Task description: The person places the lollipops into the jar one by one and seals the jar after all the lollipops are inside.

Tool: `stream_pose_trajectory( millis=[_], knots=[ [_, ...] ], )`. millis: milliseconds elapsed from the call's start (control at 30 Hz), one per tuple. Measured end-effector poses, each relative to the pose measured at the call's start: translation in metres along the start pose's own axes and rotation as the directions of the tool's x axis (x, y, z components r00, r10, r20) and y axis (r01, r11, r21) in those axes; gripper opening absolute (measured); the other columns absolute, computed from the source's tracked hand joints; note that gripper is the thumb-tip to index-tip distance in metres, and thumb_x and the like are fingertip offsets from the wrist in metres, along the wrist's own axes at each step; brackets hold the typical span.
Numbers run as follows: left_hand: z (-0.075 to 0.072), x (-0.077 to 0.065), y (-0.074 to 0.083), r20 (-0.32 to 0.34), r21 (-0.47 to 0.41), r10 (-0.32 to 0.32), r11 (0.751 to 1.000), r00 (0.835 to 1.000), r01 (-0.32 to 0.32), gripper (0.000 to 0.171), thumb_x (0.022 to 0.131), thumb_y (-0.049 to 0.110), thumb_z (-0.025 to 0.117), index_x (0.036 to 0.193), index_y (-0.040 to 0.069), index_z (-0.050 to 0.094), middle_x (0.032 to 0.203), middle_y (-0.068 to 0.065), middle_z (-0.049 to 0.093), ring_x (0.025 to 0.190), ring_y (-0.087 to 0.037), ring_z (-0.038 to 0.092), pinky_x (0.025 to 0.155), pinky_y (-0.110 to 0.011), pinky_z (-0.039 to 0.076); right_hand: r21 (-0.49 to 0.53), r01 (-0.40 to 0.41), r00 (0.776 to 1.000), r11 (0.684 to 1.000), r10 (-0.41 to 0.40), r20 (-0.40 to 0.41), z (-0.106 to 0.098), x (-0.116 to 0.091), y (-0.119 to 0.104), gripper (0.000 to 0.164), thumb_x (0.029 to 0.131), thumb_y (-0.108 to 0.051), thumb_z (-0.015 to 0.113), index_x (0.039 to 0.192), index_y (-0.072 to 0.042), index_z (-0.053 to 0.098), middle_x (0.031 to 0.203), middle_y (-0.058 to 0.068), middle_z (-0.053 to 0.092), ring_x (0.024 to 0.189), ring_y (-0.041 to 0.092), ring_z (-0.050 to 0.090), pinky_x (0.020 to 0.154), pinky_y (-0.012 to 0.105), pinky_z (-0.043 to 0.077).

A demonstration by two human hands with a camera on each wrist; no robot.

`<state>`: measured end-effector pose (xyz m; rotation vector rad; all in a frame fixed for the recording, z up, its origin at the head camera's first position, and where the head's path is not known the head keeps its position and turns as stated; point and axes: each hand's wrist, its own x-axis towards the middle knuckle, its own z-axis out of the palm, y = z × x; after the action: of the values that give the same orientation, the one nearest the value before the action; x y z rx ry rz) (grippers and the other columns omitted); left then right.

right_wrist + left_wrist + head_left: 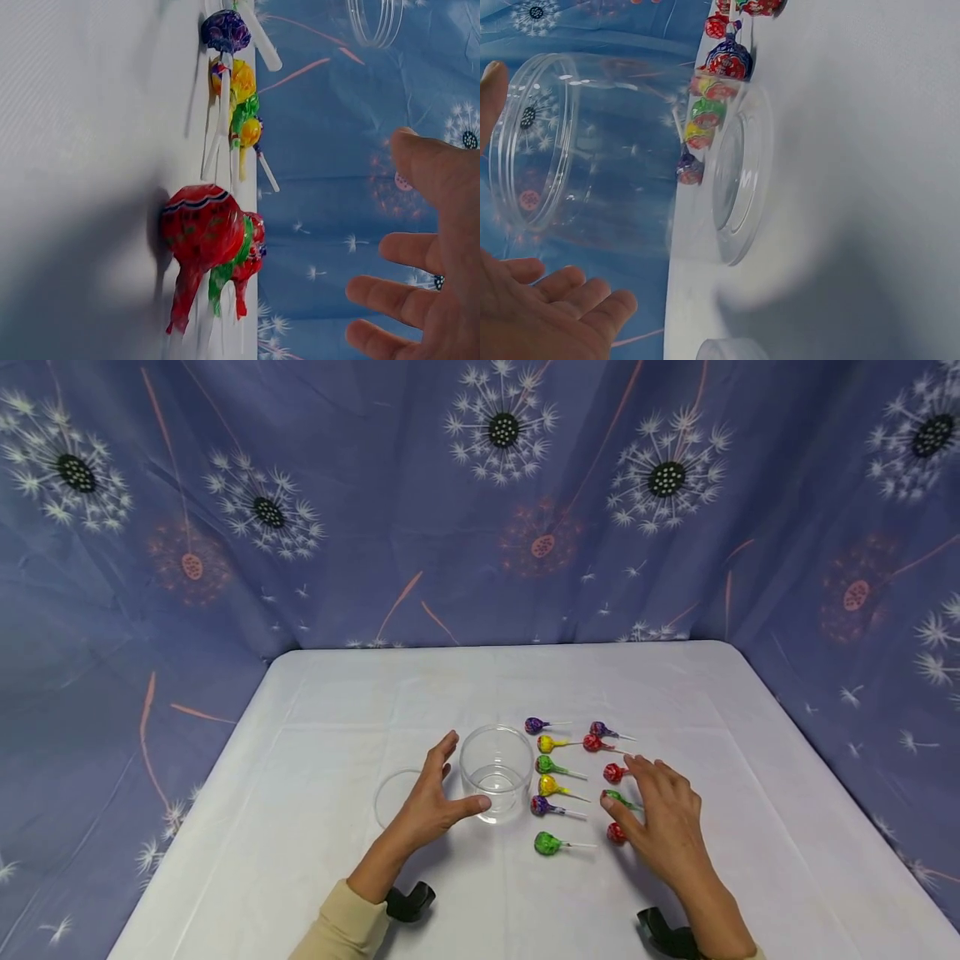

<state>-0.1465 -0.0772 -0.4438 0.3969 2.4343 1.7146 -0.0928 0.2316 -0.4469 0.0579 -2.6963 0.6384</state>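
A clear, lidless plastic jar (497, 772) stands upright on the white table. My left hand (429, 802) spreads thumb and fingers around its left side; in the left wrist view a gap shows between the fingers and the jar (630, 157). Over the right-hand lollipops hovers my right hand (663, 818), fingers apart and holding nothing. Below it lie a green lollipop (613, 797) and a red lollipop (617, 832), both partly hidden. The right wrist view shows the red lollipop (202, 225) on the table, apart from the fingers.
Right of the jar runs a column of wrapped lollipops, including a purple one (535, 725), a yellow one (551, 785) and a green one (547, 843). A clear round lid (377, 797) lies left of the jar, partly behind my left hand. Patterned blue cloth (375, 527) hangs around the table.
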Motion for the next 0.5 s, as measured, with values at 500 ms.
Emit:
stream_pose_trajectory(
  millis=[500],
  knots=[
    [0.01, 0.004, -0.002, -0.009, 0.04, 0.001, 0.999, 1.0, -0.001, 0.099, 0.072, 0.027, 0.082, 0.15, 0.015, 0.022, 0.155, -0.008, 0.027, 0.141, -0.033, 0.031, 0.116, -0.046, 0.03, -0.011, -0.006, 1.0, 1.0, 0.006, -0.014, -0.011, -0.015, 0.027, 0.062, 0.076, -0.023, 0.077, 0.129, -0.005, 0.051, 0.129, 0.023, 0.051, 0.119, 0.043, 0.037, 0.092, 0.059, 0.027]
  ],
)
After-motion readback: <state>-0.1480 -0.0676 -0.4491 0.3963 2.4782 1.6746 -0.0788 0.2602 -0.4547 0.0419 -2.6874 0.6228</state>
